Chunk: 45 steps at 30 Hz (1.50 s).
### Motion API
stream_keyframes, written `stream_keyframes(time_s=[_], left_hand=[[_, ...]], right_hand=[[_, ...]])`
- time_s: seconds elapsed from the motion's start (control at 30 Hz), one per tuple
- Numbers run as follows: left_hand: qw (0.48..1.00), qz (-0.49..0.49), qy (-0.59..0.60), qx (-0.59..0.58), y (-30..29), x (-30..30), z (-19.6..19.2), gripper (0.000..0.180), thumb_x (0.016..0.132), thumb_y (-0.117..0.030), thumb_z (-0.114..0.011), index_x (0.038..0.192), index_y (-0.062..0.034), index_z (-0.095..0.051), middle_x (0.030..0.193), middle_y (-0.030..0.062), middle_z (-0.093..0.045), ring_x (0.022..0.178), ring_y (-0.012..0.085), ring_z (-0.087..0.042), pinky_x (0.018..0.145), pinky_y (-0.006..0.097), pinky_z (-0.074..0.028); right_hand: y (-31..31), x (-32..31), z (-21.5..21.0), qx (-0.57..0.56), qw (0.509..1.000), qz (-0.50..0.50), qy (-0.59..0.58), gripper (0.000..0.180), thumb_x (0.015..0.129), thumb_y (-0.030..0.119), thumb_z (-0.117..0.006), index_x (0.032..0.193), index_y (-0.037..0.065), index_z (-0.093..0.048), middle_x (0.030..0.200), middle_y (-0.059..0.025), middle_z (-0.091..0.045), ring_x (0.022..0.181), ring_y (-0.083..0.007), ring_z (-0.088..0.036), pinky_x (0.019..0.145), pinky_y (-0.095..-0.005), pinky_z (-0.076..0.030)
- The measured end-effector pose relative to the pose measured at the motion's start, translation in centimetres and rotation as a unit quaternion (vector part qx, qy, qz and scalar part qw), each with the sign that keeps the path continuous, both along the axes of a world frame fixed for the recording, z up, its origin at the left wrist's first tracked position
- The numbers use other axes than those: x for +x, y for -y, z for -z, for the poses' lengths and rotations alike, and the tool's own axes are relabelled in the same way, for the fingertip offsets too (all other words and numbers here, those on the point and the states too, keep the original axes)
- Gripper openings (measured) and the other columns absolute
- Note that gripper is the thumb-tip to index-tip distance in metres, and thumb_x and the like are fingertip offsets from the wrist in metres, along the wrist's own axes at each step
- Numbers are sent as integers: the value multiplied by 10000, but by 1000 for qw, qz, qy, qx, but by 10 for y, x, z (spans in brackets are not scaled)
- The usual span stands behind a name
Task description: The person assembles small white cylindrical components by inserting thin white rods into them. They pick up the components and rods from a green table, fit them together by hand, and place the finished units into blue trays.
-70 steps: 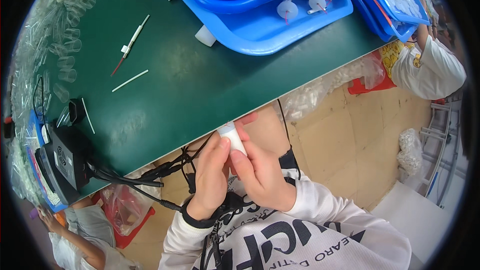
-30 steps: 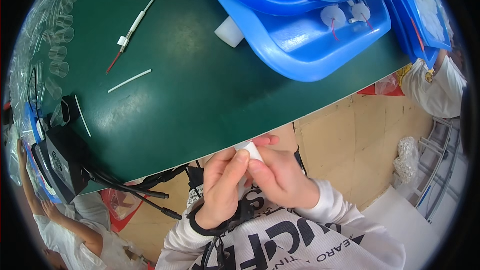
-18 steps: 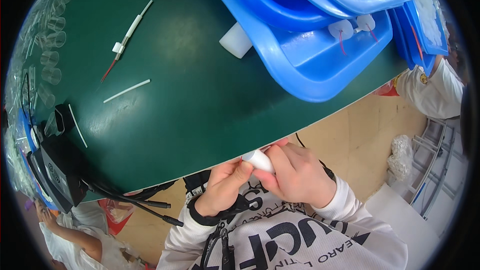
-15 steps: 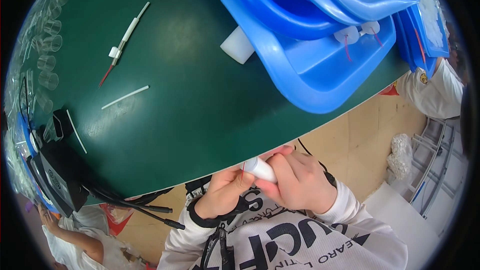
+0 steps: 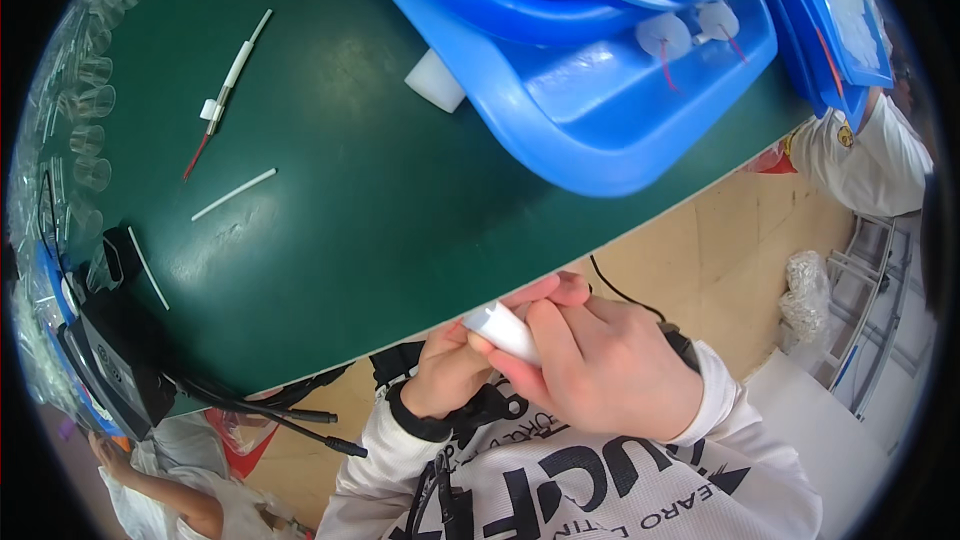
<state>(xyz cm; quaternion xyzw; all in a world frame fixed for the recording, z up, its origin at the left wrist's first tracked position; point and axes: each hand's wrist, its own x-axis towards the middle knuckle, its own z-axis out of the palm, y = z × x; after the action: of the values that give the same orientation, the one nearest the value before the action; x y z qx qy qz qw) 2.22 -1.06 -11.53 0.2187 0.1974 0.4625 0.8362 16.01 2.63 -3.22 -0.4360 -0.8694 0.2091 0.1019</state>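
Close to the table's near edge, my two hands hold a short white plastic cylinder (image 5: 514, 333) at a tilt. My right hand (image 5: 612, 360) wraps round its lower right part, with the thumb along the near side. The fingertips of my left hand (image 5: 447, 372) press at its upper left end. That end is partly covered by fingers, so I cannot make out what is inside it. On the table to the left lies a thin assembly (image 5: 227, 80) of white tube, metal piece and red wire. A loose thin white rod (image 5: 234, 195) rests below it.
Stacked blue trays (image 5: 600, 172) stand at the upper right, holding white round pieces with red wires. A white cylinder (image 5: 436, 81) lies beside them. Clear plastic cups (image 5: 92, 136) line the far left, near a black device (image 5: 120, 365) with cables. Other people (image 5: 868, 155) sit at both sides.
The cylinder and my right hand have shifted slightly, and the red wire at the cylinder's end no longer shows. The whole view has moved a little, so the trays appear further up and left.
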Motion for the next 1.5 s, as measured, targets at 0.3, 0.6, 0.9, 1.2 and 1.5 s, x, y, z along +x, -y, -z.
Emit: stream_keyframes(time_s=[0.3, 0.6, 0.9, 1.2, 1.5], left_hand=[[996, -70, -29, 36, -2, 6, -3, 575, 904, -362, -482, 1298, 43, -381, 1262, 226, -467, 1173, 296, -462, 1004, 384, -340], [865, -179, -444, 150, 18, -2, -64, 250, 846, -114, -609, 1057, 17, -582, 934, 92, -623, 783, 133, -582, 686, 250, -463], [768, -206, -577, 188, 16, -1, -70, 215, 782, -126, -677, 934, 15, -623, 789, 90, -636, 657, 119, -575, 612, 244, -443], [909, -118, -396, -54, 1, -8, -46, 287, 856, -141, -591, 1049, 70, -562, 896, 134, -657, 771, 123, -598, 714, 243, -458], [961, -75, -231, -133, 2, -9, -39, 296, 902, -166, -514, 1123, 31, -530, 1081, 171, -600, 975, 192, -577, 827, 314, -470]], right_hand=[[6, -1, 1, 0, 1000, 19, -24, 320, 856, 272, -576, 728, -8, -488, 605, -153, -537, 467, -270, -541, 411, -344, -429], [47, 3, 46, -311, 831, 100, -450, 287, 965, 257, -389, 983, 14, -541, 653, -37, -499, 595, -123, -492, 553, -276, -400], [54, 2, 44, -416, 727, 105, -536, 309, 962, 260, -394, 1024, -9, -534, 740, -3, -507, 671, -77, -486, 612, -222, -414], [58, -21, 64, -411, 746, 192, -488, 259, 921, 238, -484, 965, -13, -529, 749, -40, -544, 629, -95, -511, 575, -242, -427], [47, -6, 52, -255, 872, 184, -374, 179, 863, 175, -569, 891, -1, -561, 675, -77, -547, 557, -143, -520, 491, -267, -386]])
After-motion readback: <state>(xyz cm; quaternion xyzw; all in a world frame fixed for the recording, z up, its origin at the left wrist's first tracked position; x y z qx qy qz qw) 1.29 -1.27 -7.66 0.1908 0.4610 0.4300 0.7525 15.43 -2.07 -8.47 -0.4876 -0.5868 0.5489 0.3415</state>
